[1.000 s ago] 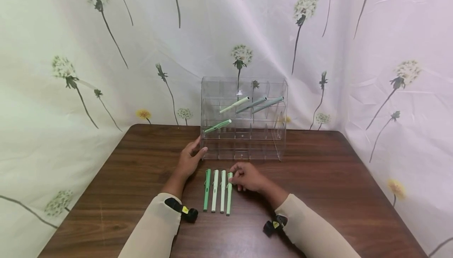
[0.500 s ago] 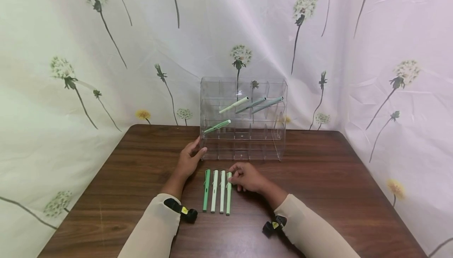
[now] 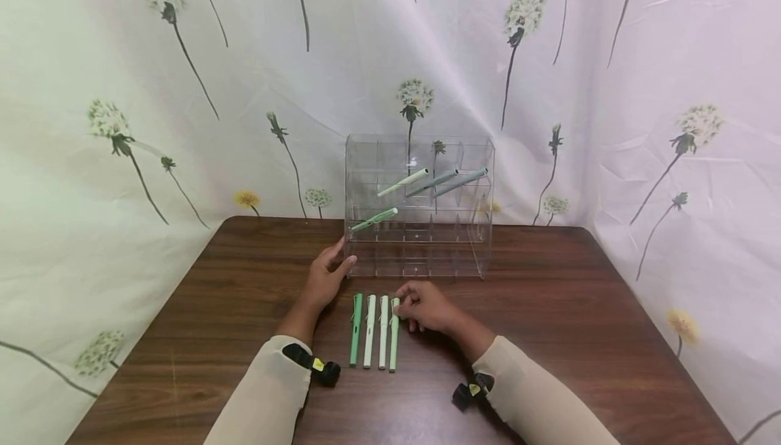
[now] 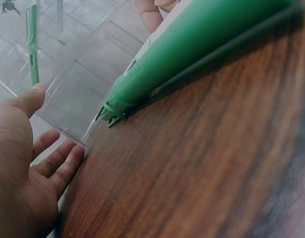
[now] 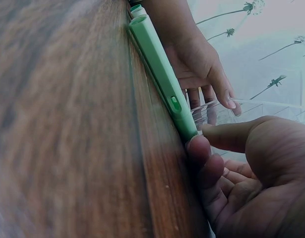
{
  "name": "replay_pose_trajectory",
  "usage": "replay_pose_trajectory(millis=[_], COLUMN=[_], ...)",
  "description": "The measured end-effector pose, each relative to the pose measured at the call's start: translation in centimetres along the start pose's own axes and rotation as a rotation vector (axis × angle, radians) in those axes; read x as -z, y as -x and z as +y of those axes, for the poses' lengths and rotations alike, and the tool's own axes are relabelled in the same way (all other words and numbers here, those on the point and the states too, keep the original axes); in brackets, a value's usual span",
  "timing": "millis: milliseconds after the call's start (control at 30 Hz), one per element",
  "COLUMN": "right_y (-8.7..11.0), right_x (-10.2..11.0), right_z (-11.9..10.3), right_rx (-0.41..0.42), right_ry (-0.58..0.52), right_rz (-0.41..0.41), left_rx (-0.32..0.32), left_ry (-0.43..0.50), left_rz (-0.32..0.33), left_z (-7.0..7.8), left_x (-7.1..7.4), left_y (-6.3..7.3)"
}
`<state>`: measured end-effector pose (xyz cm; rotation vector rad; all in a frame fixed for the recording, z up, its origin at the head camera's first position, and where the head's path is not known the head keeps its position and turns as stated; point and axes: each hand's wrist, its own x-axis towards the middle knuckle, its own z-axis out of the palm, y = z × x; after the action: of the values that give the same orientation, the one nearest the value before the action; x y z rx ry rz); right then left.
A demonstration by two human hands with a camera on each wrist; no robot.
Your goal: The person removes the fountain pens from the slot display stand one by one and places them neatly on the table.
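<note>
Several capped pens lie side by side on the table: a dark green pen [image 3: 356,330], two pale whitish-green pens and a light green pen [image 3: 394,336] at the right end. My right hand [image 3: 427,306] pinches the light green pen's clip end between thumb and fingers; in the right wrist view the light green pen [image 5: 159,69] lies along the tabletop. My left hand [image 3: 325,275] rests against the left side of a clear compartment rack [image 3: 417,275], thumb at its front edge. In the left wrist view, that hand's fingers [image 4: 58,163] look nearly straight.
In the rack's upper row lean a pale green pen [image 3: 403,182] and two grey-green pens, the rightmost grey-green pen [image 3: 462,182] near the side wall. A green pen [image 3: 374,219] leans in a lower left compartment. A flower-printed curtain [image 3: 256,58] hangs behind the wooden table [image 3: 549,309].
</note>
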<state>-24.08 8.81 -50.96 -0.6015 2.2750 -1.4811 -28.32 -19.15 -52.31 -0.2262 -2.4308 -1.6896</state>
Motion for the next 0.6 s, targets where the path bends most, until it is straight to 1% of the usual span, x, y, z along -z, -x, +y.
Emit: replay_pose_trajectory(millis=[167, 267, 467, 600], right_y=[0.0, 0.0, 0.2, 0.4], right_x=[0.0, 0.0, -0.1, 0.2], right_z=[-0.1, -0.3, -0.8, -1.4], right_rx=[0.002, -0.004, -0.031, -0.025], right_ry=[-0.015, -0.026, -0.025, -0.002], right_rz=[-0.008, -0.003, 0.033, 0.063], left_rx=[-0.015, -0.011, 0.003, 0.007], left_ry=[0.013, 0.013, 0.012, 0.013], left_rz=[0.007, 0.001, -0.001, -0.004], left_z=[-0.1, 0.0, 0.0, 0.2], left_x=[0.1, 0.1, 0.1, 0.0], left_y=[0.0, 0.1, 0.0, 0.1])
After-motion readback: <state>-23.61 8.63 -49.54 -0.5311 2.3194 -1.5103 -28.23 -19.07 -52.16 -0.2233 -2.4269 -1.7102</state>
